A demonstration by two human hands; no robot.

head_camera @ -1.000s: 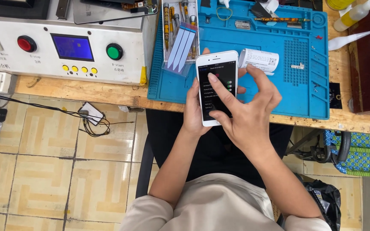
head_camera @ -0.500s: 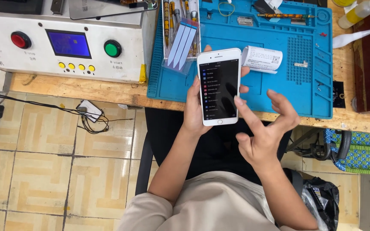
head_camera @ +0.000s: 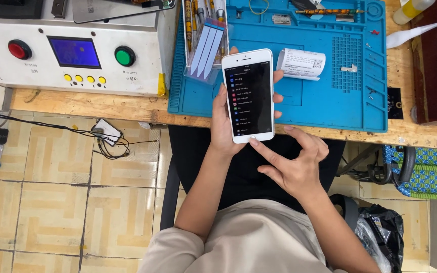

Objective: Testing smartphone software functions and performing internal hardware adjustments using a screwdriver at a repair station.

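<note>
Gripping the white smartphone (head_camera: 248,96) in our left hand (head_camera: 222,124) above the blue repair mat (head_camera: 330,108), our right hand (head_camera: 297,164), fingers loosely curled, presses its home button with the forefinger

A glossy white phone (head_camera: 249,96) with smooth dark glass. Behind it lies a matt blue rubbery mat (head_camera: 330,106), bearing a curled paper roll (head_camera: 302,63). Under the mat, a rough, worn wooden bench (head_camera: 87,103); left of the mat, a smooth white-painted metal machine (head_camera: 67,50).

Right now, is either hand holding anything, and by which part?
The left hand grips the white smartphone by its long side edges; the right hand holds nothing, a fingertip at its bottom edge.
</note>
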